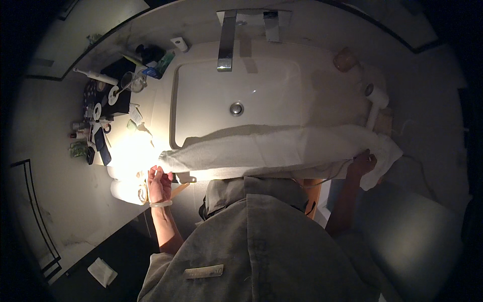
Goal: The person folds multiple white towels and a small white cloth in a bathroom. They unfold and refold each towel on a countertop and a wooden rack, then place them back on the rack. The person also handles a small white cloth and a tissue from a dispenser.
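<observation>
A long white cloth, likely a towel, lies stretched along the front rim of a white washbasin. At its left end is my left hand, fingers bent, wearing a pale bracelet; whether its fingertips grip the cloth's edge is hard to tell in the glare. My right hand is closed on the cloth near its right end, where part of the cloth hangs past the hand. A thin cable runs below the cloth towards my right hand.
A metal spout juts over the basin. A white hair dryer and a pinkish cup stand at the right. An electric toothbrush, a glass and small toiletries crowd the left. Rolled white towels lie beside my left hand.
</observation>
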The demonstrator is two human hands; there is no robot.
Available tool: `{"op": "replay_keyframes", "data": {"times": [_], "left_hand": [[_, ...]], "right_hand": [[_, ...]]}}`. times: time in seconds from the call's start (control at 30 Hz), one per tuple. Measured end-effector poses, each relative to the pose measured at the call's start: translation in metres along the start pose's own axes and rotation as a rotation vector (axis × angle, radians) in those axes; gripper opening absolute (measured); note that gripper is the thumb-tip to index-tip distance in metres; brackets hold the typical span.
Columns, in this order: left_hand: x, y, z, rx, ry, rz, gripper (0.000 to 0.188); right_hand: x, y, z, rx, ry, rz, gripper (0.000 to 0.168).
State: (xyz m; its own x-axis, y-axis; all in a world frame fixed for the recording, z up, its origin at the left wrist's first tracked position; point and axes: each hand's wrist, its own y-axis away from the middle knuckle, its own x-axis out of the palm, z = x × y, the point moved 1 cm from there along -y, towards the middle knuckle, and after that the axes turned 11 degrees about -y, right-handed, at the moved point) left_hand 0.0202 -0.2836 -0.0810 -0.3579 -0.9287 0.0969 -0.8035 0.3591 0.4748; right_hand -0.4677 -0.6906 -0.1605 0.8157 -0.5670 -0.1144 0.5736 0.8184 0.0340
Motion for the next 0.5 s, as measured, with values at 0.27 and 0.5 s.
{"op": "replay_keyframes", "data": {"times": [0.27, 0.5], "left_hand": [[-0.051, -0.013, 0.093, -0.241, -0.491, -0.048, 0.025], [-0.041, -0.035, 0.088, -0.149, -0.945, -0.092, 0.047]], "right_hand": [[-0.001, 0.024, -0.019, -0.189, 0.586, -0.013, 0.028], [0.035, 0.057, 0.052, -0.982, 0.815, 0.156, 0.042]]}}
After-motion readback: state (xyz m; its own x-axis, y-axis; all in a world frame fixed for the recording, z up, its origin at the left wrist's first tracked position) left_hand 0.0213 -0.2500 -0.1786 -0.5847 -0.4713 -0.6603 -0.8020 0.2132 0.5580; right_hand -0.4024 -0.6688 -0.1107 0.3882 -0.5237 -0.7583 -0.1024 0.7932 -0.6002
